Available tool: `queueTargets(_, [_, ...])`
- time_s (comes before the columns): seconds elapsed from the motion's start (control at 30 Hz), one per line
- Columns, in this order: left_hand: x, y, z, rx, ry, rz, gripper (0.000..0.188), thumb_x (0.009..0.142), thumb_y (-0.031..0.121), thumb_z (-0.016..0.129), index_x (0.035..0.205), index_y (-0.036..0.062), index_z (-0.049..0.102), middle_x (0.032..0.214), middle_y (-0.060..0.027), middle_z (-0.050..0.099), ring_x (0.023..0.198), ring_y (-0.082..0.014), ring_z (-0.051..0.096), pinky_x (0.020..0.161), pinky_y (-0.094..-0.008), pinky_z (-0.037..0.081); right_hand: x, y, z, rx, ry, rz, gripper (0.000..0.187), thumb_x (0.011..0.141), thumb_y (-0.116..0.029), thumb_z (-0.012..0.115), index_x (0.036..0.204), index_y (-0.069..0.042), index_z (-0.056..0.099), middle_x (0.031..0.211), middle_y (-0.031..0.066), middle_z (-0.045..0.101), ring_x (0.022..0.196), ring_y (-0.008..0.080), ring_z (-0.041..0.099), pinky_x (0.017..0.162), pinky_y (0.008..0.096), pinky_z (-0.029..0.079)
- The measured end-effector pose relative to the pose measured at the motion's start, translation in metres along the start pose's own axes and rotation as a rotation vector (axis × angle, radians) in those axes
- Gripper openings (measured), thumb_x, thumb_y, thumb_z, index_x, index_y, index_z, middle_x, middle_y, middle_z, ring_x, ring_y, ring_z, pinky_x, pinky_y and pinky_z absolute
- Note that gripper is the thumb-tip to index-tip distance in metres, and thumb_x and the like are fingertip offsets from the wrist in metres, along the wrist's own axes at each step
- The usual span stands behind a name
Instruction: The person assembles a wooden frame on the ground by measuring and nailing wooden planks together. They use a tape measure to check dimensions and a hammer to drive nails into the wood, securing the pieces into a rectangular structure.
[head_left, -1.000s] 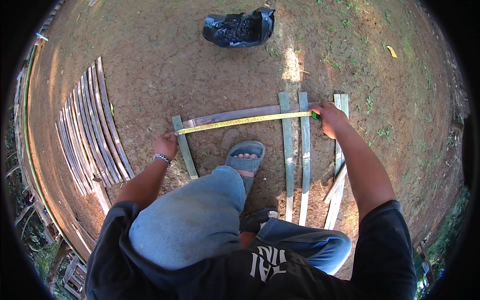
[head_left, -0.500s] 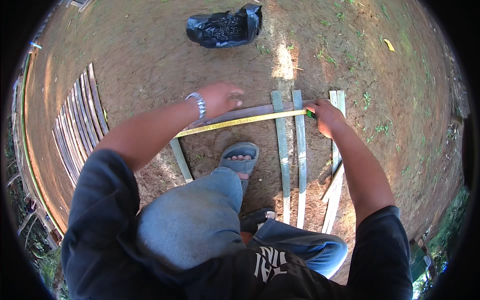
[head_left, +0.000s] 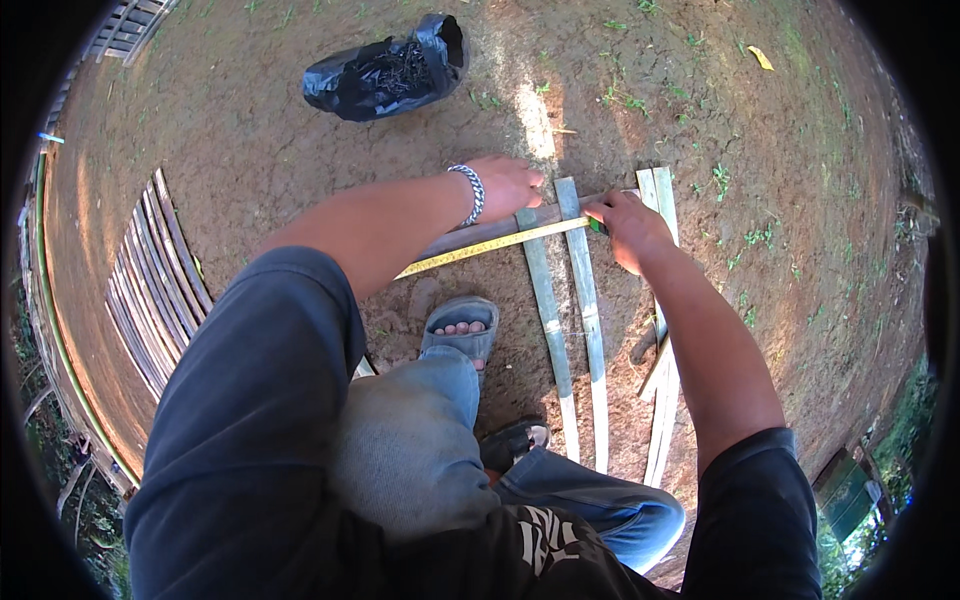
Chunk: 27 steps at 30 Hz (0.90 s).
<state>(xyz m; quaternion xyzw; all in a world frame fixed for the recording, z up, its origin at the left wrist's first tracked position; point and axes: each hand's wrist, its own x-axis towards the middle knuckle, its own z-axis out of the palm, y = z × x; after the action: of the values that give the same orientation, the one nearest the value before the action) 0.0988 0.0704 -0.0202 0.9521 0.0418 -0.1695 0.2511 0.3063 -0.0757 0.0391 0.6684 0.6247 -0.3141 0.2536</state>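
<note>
My right hand (head_left: 632, 232) is closed around a small green-and-black tape measure (head_left: 598, 226), close to the crosswise strip's right end. Its yellow blade (head_left: 480, 247) runs out leftward along a brown crosswise bamboo strip (head_left: 462, 238) and passes behind my left forearm. My left hand (head_left: 508, 188), with a chain bracelet at the wrist, reaches over the strip with fingers stretched to the right, holding nothing. Just below its fingertips is the top end of a greenish bamboo slat (head_left: 547, 310). A second slat (head_left: 588, 330) lies beside it, between my hands.
More slats (head_left: 668, 210) lie past my right hand, with a short piece (head_left: 655, 372) across them. A row of narrow strips (head_left: 160, 270) rests on the dirt at left. Ahead is a black plastic bag (head_left: 390, 75) holding dark thin pieces. My sandalled foot (head_left: 460, 330) stands below the blade.
My left hand has moved right along the crosswise strip to the first slat's top end. The right hand keeps its hold on the tape measure. The view has shifted somewhat.
</note>
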Motion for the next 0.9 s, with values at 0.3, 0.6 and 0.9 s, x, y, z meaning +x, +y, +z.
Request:
queueTargets(0.3, [-0.023,-0.011,0.011,0.044,0.061,0.084,0.029,0.089,0.017,0.059,0.114,0.0139,0.073,0.119,-0.0093,0.063,0.119,-0.0293,0.058,0.101,-0.0417,0.050,0.005,0.001,0.000,-0.029,-0.043,0.013,0.070,0.086,0.006,0.065,0.142,-0.033,0.054,0.144,0.0021,0.048,0.140,0.0250,0.046,0.111,0.0386,0.050])
queueTargets(0.6, [-0.033,-0.008,0.011,-0.015,0.051,0.020,0.030,0.090,0.014,0.057,0.115,0.0173,0.074,0.121,-0.0075,0.062,0.120,-0.0285,0.058,0.102,-0.0416,0.050,0.003,-0.005,-0.010,-0.048,-0.075,0.017,0.071,0.085,0.006,0.066,0.144,-0.032,0.053,0.143,0.0047,0.049,0.140,0.0265,0.046,0.112,0.0383,0.049])
queueTargets(0.9, [-0.030,-0.008,0.012,-0.009,0.064,0.019,0.029,0.090,0.014,0.058,0.114,0.0162,0.074,0.116,-0.0083,0.061,0.116,-0.0279,0.058,0.099,-0.0414,0.051,0.005,0.000,-0.001,-0.058,0.008,-0.023,0.081,0.075,0.012,0.070,0.142,-0.031,0.053,0.137,0.0047,0.052,0.132,0.0281,0.052,0.106,0.0372,0.052])
